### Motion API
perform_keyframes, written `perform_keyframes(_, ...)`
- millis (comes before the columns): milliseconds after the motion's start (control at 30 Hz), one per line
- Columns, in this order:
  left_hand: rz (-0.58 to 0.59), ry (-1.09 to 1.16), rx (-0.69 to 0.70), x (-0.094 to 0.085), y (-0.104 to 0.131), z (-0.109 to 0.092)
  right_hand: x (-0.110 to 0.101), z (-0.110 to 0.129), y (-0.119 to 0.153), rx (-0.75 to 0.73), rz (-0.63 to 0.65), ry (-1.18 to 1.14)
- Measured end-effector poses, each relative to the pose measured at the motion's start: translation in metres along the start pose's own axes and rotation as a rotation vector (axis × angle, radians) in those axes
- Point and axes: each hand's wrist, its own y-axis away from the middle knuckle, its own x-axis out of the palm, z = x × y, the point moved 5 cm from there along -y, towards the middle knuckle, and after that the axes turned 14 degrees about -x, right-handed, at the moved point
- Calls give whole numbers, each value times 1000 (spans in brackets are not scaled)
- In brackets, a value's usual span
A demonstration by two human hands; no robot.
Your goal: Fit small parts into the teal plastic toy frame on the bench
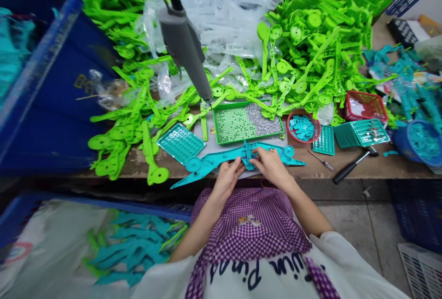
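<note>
A long teal plastic part (221, 157) lies across the front of the workbench, with a round disc near each end. At its middle sits a smaller teal bracket (247, 151) that stands across it. My left hand (228, 177) has its fingers closed at the bracket's lower left side. From the right, my right hand (271, 164) pinches the same bracket with thumb and forefinger. The exact contact under the fingertips is partly hidden. Just beyond the part is a green tray (235, 126) of small metal screws. A grey electric screwdriver (184, 45) hangs above it, apart from both hands.
Lime-green plastic parts (311, 45) are heaped at the back. A blue crate (51, 73) stands left. On the right are a red basket (304, 139) of teal pieces, teal trays (362, 132), a screwdriver (321, 161), a hammer (354, 165) and a blue bucket (402, 140).
</note>
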Motion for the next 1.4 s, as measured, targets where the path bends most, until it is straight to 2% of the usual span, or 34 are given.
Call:
perform_keyframes(133,38,-130,-23,-6,-2,-5,-4,-2,2,-27,37,52)
perform_keyframes(233,101,-439,-70,-13,3,-13,-1,1,-5,-40,108,165)
perform_keyframes(300,170,-695,-30,-14,10,-20,4,6,-11,-54,169,245)
perform_keyframes(367,119,-911,171,-12,17,-35,8,10,-16,-55,218,320)
perform_keyframes(467,-135,-1128,537,-9,24,-56,11,16,-22,-61,226,367)
perform_keyframes(533,-206,-1244,625,-6,19,-59,12,19,-26,-83,211,367)
perform_keyframes(633,-190,-1321,638,-5,8,-59,10,18,-31,-113,229,354)
perform_keyframes(767,-127,-1274,588,-9,-1,-65,-1,4,-30,-118,228,206)
perform_keyframes(900,-84,-1276,517,-10,-1,-71,-9,-10,-27,-132,148,105)
perform_keyframes(1000,-79,-1331,522,-9,4,-80,-6,-16,-29,-147,125,62)
perform_keyframes(1100,-102,-1459,555,-1,7,-94,-3,-19,-31,-212,111,-31)
perform_keyframes(1233,-146,-1599,538,20,-3,-116,-1,-25,-33,-235,133,-95)
perform_keyframes(1333,-115,-1635,514,33,-12,-123,0,-27,-34,-204,135,-60)
perform_keyframes(1400,-97,-1622,533,33,-10,-123,1,-26,-35,-181,123,-19)
